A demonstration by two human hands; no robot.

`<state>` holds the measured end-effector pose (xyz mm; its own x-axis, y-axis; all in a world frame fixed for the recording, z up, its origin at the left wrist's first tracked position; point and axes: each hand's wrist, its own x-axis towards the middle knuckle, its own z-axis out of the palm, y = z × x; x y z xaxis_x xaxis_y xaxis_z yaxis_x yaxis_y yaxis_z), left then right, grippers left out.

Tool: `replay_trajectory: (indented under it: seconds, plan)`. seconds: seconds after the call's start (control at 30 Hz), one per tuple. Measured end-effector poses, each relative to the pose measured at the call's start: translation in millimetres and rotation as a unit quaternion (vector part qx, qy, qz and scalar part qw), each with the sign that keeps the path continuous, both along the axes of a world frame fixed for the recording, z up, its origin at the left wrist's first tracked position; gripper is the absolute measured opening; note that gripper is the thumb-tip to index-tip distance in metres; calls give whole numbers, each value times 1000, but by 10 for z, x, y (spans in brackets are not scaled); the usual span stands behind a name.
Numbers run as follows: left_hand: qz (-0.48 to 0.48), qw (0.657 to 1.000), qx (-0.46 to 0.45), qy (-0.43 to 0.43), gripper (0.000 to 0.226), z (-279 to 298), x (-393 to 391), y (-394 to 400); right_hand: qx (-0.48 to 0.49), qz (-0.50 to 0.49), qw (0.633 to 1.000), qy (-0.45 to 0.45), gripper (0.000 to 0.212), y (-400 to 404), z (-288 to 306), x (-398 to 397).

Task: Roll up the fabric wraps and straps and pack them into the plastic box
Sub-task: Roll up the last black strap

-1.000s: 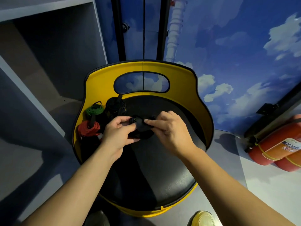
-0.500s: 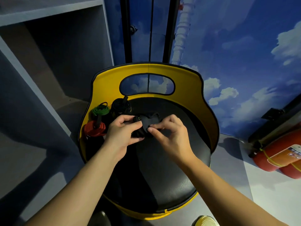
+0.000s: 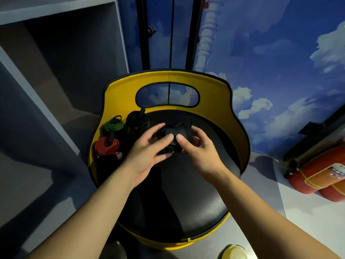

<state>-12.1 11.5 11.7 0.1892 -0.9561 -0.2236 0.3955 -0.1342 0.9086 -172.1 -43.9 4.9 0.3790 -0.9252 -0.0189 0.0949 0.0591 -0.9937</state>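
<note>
right hand [image 3: 197,146] shifted grip, both it and left hand [image 3: 149,146] now pinch black strap [image 3: 174,132]; roll tightening, not packed yet

We've got a matt black cloth wrap [image 3: 174,134] over a seat pad [image 3: 196,199] that looks like smooth black leatherette with a slight sheen; yellow backrest [image 3: 119,94] looks smooth too, fire extinguishers [image 3: 317,174] glossy.

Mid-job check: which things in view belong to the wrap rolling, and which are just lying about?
Job:
- black wrap, pinched between left hand and right hand
- green roll, red roll, black roll, on the seat's left side

Lying about:
- yellow chair
- fire extinguishers
- grey shelf

No plastic box is plainly visible.
</note>
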Motion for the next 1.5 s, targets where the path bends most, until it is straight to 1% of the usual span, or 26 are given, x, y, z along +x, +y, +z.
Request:
replay_trajectory:
  seconds: [0.03,0.07,0.2,0.3,0.33,0.37,0.43,0.47,0.5,0.53,0.57,0.6,0.63,0.67,0.7,0.73,0.8,0.87,0.93,0.97,1.07,1.17,1.27,1.37,1.5]
  plan:
    - [13,1000,-4,-15,64,-21,-14,0,2,1,1000,3,37,-6,-12,-11]
    - [26,999,-8,-24,66,-40,-23,-3,7,2,1000,4,37,0,-9,-12]
    - [45,998,-17,-40,57,-86,-16,-13,32,15,999,-3,26,-10,-31,0]
    - [62,997,-17,-37,49,-125,-48,-19,23,-2,1000,4,27,-28,-53,-1]
    - [69,997,-14,-29,51,-138,-74,-17,27,-15,1000,1,26,-23,-61,9]
    - [77,997,-13,-16,53,-159,-100,-17,31,-27,999,-2,30,-17,-93,29]
    - [93,995,-17,25,52,-190,-152,-30,54,-39,998,-3,59,1,-123,70]
    - [98,994,-20,50,47,-193,-170,-42,67,-34,997,-4,67,3,-126,85]
    - [99,992,-19,75,42,-191,-182,-52,66,-25,998,-8,62,-10,-137,85]
    - [93,991,-11,93,38,-195,-185,-63,61,-20,998,-8,53,-19,-114,74]
    - [78,992,1,95,36,-189,-189,-60,49,-25,998,-1,48,-32,-82,48]
    - [60,996,13,65,34,-208,-185,-55,33,-35,999,15,50,-45,-52,12]
    - [46,999,22,0,32,-232,-183,-42,6,-42,999,32,54,-70,-41,-38]
    - [41,995,21,-89,31,-282,-176,-39,-23,-48,997,53,57,-86,-23,-96]
    - [42,985,14,-169,32,-323,-173,-30,-53,-44,995,75,57,-97,-19,-149]
    - [44,973,6,-226,33,-370,-164,-22,-86,-34,990,103,55,-99,-29,-196]
    - [45,959,-12,-281,37,-445,-136,7,-141,-11,974,180,53,-79,-131,-247]
    - [36,932,-12,-361,44,-546,-80,26,-201,-4,945,258,55,-49,-304,-264]
    - [3,899,8,-438,47,-670,-18,61,-255,5,919,302,61,-26,-525,-259]
    - [-10,887,25,-462,51,-737,5,82,-260,11,915,309,62,-12,-615,-249]
    - [-32,862,75,-500,64,-884,30,143,-220,39,918,328,60,47,-767,-210]
    - [-43,859,84,-503,65,-1002,29,159,-193,59,912,357,58,75,-939,-182]
    - [-36,859,91,-503,69,-1096,44,130,-176,54,921,344,57,66,-1040,-141]
    - [-36,856,84,-509,60,-1146,59,94,-160,54,928,333,53,27,-1061,-124]
    - [-41,835,73,-544,46,-1190,72,85,-161,57,929,329,50,-18,-1108,-129]
